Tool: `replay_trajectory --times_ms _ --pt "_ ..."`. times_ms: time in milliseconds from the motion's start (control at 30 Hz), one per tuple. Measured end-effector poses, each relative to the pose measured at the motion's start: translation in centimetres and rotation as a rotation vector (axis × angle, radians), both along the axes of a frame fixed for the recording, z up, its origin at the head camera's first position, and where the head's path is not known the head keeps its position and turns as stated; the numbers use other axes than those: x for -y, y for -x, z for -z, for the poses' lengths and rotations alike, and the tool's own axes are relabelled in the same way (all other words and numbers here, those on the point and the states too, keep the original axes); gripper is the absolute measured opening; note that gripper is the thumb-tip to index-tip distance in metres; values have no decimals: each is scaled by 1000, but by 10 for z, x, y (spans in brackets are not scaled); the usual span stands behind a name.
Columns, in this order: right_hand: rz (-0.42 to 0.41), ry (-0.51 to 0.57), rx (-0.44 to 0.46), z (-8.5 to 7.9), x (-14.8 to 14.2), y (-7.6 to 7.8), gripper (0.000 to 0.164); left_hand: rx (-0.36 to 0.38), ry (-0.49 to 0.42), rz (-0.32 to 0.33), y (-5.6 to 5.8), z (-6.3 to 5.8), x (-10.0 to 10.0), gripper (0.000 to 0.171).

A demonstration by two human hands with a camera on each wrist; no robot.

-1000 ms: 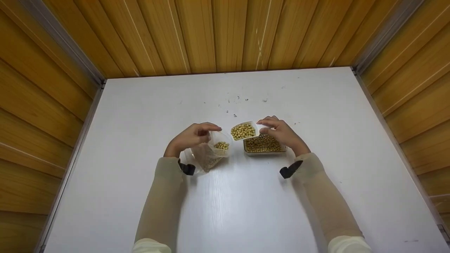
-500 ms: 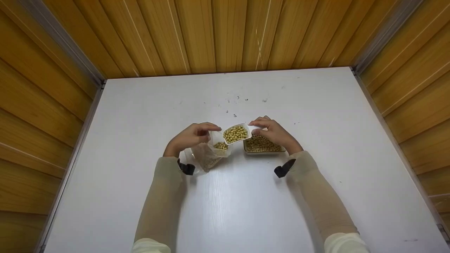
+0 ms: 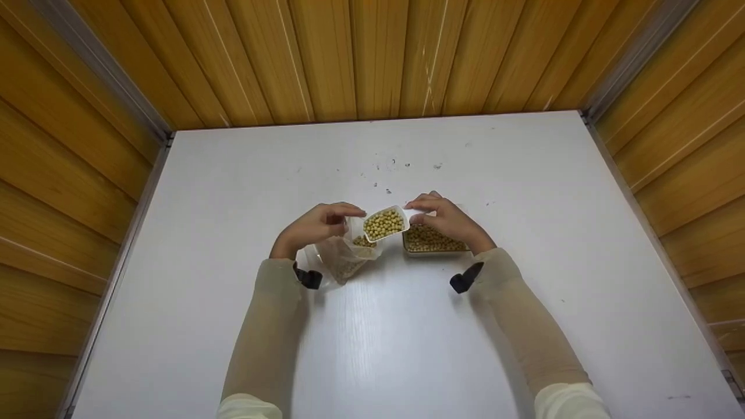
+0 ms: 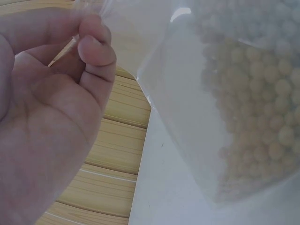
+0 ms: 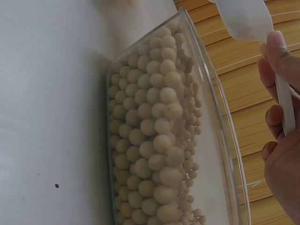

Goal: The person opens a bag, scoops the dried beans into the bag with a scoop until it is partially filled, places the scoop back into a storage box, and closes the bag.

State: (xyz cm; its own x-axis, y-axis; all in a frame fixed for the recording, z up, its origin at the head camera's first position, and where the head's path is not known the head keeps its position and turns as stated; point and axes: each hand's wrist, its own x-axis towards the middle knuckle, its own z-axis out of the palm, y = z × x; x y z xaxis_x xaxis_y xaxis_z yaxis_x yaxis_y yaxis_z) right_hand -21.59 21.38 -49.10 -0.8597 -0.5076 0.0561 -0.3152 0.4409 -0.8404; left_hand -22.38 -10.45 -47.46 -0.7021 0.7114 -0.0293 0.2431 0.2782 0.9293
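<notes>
My left hand (image 3: 317, 227) pinches the top edge of a clear plastic bag (image 4: 178, 117), holding its mouth spread. Soybeans (image 4: 262, 103) fill the lower part of the bag. My right hand (image 3: 448, 220) grips the handle of a white scoop (image 3: 406, 216), its fingers curled round it in the right wrist view. Heaped with soybeans, the scoop's bowl overlaps the bag's mouth in the head view and tilts slightly toward it. Below and right of the scoop, a clear rectangular container (image 3: 436, 254) of soybeans (image 5: 150, 140) sits on the table, partly hidden by my right hand.
The white table (image 3: 372, 337) carries small dark marks (image 3: 389, 191) beyond the hands. Yellow wood-patterned panels (image 3: 378, 58) rise behind it and on both sides. A small dark speck (image 5: 56, 186) lies near the container in the right wrist view.
My right hand has moved left with the full scoop, from over the container's edge to the bag's mouth. My left hand and the bag have stayed in place.
</notes>
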Motion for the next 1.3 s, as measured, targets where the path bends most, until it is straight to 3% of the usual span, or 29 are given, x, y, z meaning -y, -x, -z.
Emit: replay_trajectory --times_ms 267,1167,1300 --pt "-29 -35 -16 -2 0 -1 36 60 -9 -4 1 1 -1 40" --pt "-40 -109 -96 -13 3 -1 34 59 21 16 2 0 -2 40" --pt "-48 -116 -106 -14 2 -1 35 62 21 19 -1 -7 -3 40"
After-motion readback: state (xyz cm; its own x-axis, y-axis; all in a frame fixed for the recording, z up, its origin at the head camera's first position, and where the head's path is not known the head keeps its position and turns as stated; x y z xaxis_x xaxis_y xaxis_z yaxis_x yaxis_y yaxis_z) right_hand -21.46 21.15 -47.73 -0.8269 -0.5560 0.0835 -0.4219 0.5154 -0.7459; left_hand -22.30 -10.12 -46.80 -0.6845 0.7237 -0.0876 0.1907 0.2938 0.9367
